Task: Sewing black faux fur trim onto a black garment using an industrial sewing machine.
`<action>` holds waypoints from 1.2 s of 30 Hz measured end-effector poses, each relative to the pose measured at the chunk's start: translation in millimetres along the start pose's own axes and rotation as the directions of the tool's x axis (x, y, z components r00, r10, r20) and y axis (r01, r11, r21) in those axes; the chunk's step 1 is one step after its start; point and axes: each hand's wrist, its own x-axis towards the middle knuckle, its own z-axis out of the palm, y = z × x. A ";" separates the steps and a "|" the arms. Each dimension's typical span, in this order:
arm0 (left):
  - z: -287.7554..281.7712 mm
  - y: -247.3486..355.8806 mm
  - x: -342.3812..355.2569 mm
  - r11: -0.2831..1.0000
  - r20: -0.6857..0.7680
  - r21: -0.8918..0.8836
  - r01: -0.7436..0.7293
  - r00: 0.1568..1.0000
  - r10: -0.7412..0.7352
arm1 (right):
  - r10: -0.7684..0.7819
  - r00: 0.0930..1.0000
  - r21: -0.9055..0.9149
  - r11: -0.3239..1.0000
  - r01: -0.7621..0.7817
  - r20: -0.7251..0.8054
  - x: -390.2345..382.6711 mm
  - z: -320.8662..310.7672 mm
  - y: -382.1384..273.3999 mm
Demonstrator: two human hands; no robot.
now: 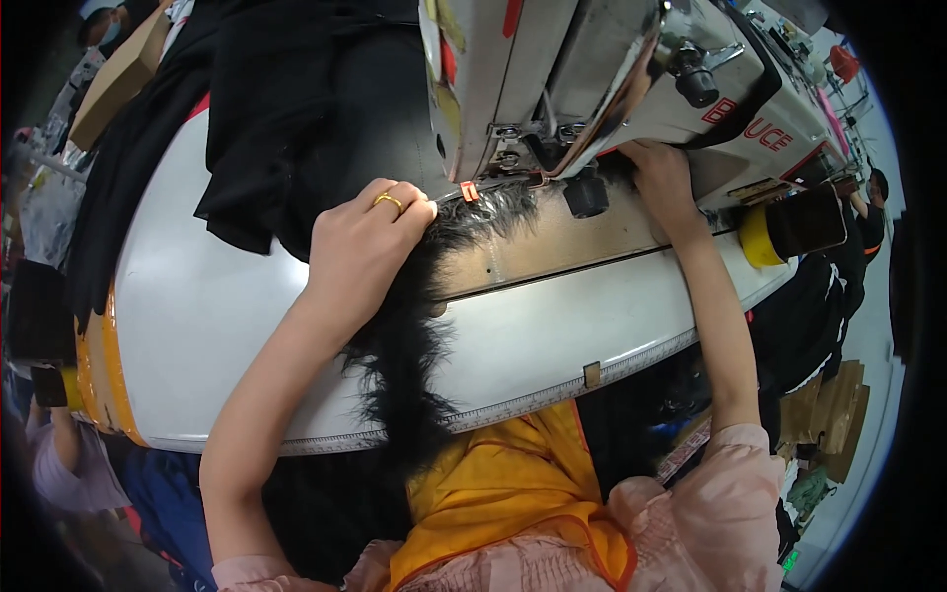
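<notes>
One black fur strip (402, 360) droops, shaggy and wispy-edged.

You have red capital letters (771, 136) on your white machine (617, 74); your ruler (646, 357) has marks too small for reading.

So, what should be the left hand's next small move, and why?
Probably the left hand should ease the black fur trim slightly toward the small red piece at the sewing machine: that hand pinches the trim left of that piece, and the trim's tail hangs off the front of the white table.
</notes>
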 end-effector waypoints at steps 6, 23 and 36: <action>9.5 8.4 7.4 0.988 -0.027 -0.125 0.086 0.996 -0.090 | -0.096 0.971 -0.250 0.967 0.039 -0.219 4.1 9.3 21.9; 12.7 -4.9 5.9 0.983 -0.053 -0.086 -0.162 0.986 0.158 | 0.079 0.983 -0.480 0.877 0.009 0.163 -6.1 -13.2 -0.7; 8.5 -7.4 1.4 0.985 -0.011 -0.097 -0.144 0.990 0.143 | -0.211 0.968 0.299 0.923 0.244 -0.138 19.0 13.6 -46.5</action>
